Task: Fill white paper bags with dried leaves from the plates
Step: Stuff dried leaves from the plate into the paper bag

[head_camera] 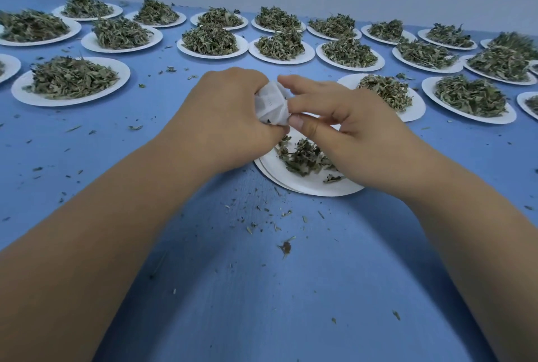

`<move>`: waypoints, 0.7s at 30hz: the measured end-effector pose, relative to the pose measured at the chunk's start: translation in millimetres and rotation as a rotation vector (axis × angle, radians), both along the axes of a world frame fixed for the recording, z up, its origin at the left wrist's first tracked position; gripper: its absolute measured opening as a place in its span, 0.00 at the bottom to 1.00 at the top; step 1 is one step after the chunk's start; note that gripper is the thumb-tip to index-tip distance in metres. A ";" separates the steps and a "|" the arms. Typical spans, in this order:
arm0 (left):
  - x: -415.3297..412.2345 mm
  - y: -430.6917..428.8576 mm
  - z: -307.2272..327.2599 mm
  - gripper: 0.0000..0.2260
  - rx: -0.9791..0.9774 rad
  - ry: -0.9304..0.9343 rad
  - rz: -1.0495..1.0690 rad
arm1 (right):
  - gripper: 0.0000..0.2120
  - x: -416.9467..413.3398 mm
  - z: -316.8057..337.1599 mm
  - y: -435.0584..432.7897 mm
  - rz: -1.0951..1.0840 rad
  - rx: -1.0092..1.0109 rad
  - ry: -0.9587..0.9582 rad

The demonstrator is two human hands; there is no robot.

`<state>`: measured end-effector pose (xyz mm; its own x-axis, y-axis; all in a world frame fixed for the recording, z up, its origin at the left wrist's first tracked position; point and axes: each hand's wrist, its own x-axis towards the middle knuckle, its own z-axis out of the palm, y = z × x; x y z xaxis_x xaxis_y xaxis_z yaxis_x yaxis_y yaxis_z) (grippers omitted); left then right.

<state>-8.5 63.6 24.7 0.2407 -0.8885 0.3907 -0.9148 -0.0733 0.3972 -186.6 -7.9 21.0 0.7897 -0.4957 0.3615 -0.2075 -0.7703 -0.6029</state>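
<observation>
Paper bag (272,107), white, crumpled: held up over near plate (305,187), between both hands, just above table (262,289).

Head view, obs.:
- L hand (230,111): fingers curled round paper bag from the left, firm hold. Most of bag is hidden in the fist.
- R hand (343,126): thumb and a bent finger pinch bag's right edge; index finger reaches over the top. Can't tell if mouth is being held open or closed up.
- Dark flecks show at bag's lower corner, so prob. some leaf inside. Fill level not visible.
- Near plate: only a thin scatter of dried leaves (302,155) left, much of it bare. Looks like 2 plates stacked.
- Full plates (70,81) in rows behind and to both sides, approx. 20, all heaped.
- Crumbs (286,246) strewn on blue table nearer the person.

Progress (est.): this portion mostly bagged, remnant to go. No finished bags in sight. Nearly all plates untouched, so the job is at an early stage.
</observation>
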 end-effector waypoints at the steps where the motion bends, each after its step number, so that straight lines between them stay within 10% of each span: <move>1: 0.2 -0.3 -0.6 0.12 0.002 0.013 -0.016 | 0.12 -0.2 -0.3 -0.5 0.014 0.024 0.016; 21: -8.1 2.7 -3.5 0.12 -0.191 0.086 -0.230 | 0.16 6.9 2.3 5.8 -0.247 0.108 -0.322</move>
<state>-16.7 66.3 21.2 0.0815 -0.8362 0.5424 -0.8610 0.2150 0.4610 -179.6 -2.1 23.3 0.4970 -0.7050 0.5059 -0.1658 -0.6494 -0.7422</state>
